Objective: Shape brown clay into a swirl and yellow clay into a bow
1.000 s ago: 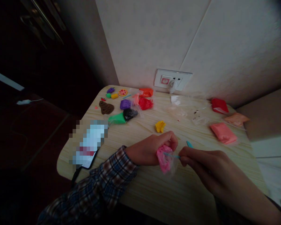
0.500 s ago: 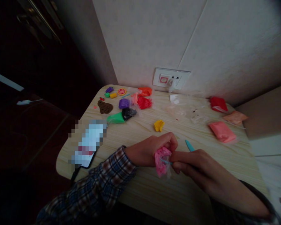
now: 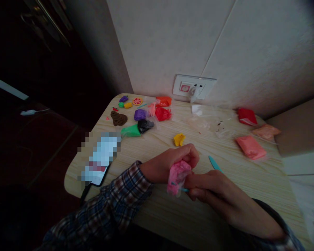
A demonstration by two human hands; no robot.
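My left hand [image 3: 175, 158] is closed around a clear plastic bag of pink modelling clay [image 3: 179, 174], which bulges out below the curled fingers. From the right, my right hand [image 3: 208, 188] pinches a thin blue modelling tool [image 3: 183, 190], its tip against or inside the bag's pink clay; the exact contact is hard to make out. A second blue tool with a flat blade [image 3: 215, 164] lies on the table just beyond my right hand. Past my left hand sits a lump of yellow clay [image 3: 179, 139].
Bags of green [image 3: 131, 131], black [image 3: 146, 126], purple [image 3: 140, 114] and red clay [image 3: 163, 114] lie at the back left, near a coiled brown piece [image 3: 118, 119] and small clay fruits. A phone [image 3: 102, 160] rests at the left edge. More bags [image 3: 250, 147] lie right, below a wall socket [image 3: 194, 87].
My right hand has moved left and slightly down, bringing the thin tool across the pink clay bag. The left hand keeps its grip in nearly the same place. More of the flat blade shows.
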